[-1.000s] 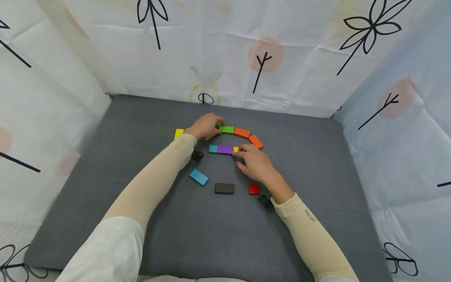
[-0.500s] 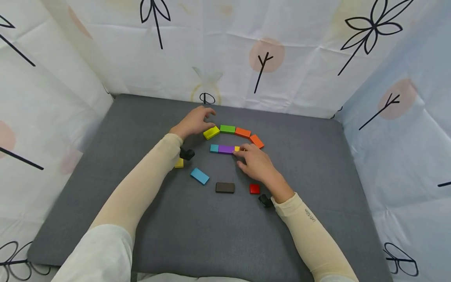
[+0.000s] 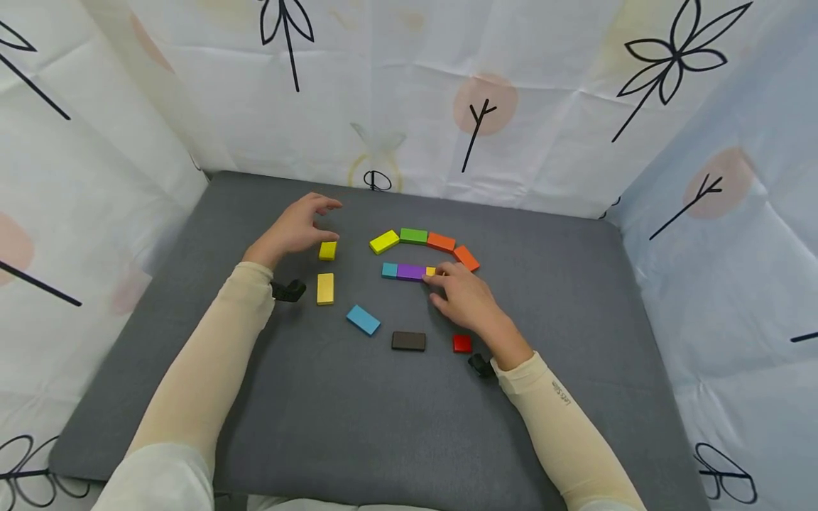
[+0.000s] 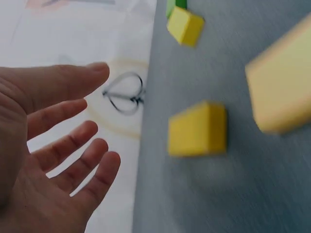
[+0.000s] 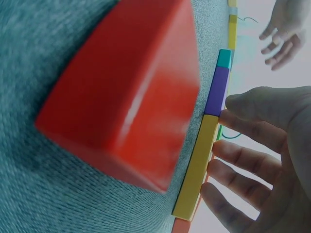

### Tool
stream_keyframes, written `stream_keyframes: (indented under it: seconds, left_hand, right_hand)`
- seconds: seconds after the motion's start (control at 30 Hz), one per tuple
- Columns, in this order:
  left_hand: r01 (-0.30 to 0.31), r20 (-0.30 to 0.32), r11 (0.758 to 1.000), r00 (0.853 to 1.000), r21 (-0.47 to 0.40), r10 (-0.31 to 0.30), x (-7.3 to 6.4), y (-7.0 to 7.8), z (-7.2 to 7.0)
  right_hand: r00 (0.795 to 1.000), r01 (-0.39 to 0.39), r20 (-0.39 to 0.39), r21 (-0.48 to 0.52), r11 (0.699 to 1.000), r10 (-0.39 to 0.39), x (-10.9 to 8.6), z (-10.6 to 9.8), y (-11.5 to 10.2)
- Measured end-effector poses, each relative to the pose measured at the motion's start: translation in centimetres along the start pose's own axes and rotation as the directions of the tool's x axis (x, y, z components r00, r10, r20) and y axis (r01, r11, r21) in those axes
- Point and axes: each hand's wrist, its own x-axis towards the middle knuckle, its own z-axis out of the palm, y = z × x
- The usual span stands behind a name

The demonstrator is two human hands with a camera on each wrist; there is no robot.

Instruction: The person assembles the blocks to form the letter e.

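Over the table's far left, my left hand is spread and holds nothing. Its thumb overlaps a small yellow block in the head view; the left wrist view shows a gap between them. My right hand lies with loose fingers along a yellow-orange block, which it largely covers in the head view. That block ends a straight row with a purple block and a small teal block. Behind this row, a yellow block, a green block and two orange blocks form an arc.
Nearer me lie a pale yellow block, a light blue block, a dark brown block and a small red block. The grey table meets printed white cloth at its back and sides.
My left hand has let go beside the arc's left yellow block and moved left to the small yellow block. The right hand stays at the straight row.
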Motion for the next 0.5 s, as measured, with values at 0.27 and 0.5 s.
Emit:
stream_keyframes:
  seconds: [0.27,0.5]
  left_hand:
    - [0.023,0.053,1.0,0.998,0.013,-0.023,-1.8,-2.8,0.4]
    - [0.007,0.101,0.999,0.995,0.044,-0.012,-1.6,-3.5,1.7]
  right_hand:
    - [1.0,-0.003,0.0,0.003,1.0,0.003,-0.1,0.1,0.0]
    - [1.0,0.002,-0.003,-0.004,1.0,-0.002,-0.1,0.3,0.2]
